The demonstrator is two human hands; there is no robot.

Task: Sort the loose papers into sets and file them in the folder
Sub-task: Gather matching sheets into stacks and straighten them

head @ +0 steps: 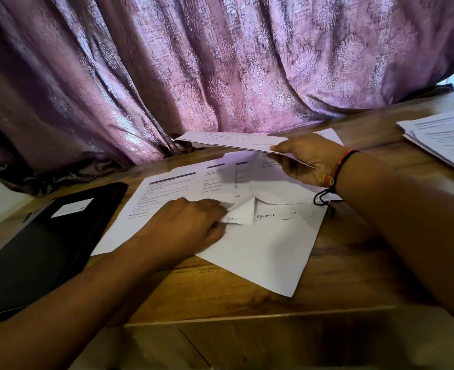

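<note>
Loose papers, spread on table: left hand pinches a turned-up corner. Right hand grips one lifted sheet above them; folder lies left.

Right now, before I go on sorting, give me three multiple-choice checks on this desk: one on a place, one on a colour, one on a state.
1. Where does the black folder lie relative to the loose papers?
A) to their left
B) to their right
C) on top of them

2. What colour is the curtain?
A) green
B) purple
C) white

3. How is the sheet in the right hand?
A) lying flat
B) held up off the table
C) tucked inside the folder

Answers:
1 A, the folder sits at the left edge, beside the spread papers.
2 B, purple patterned folds hang behind the table.
3 B, the hand grips one end and the sheet hangs above the spread papers.
</note>
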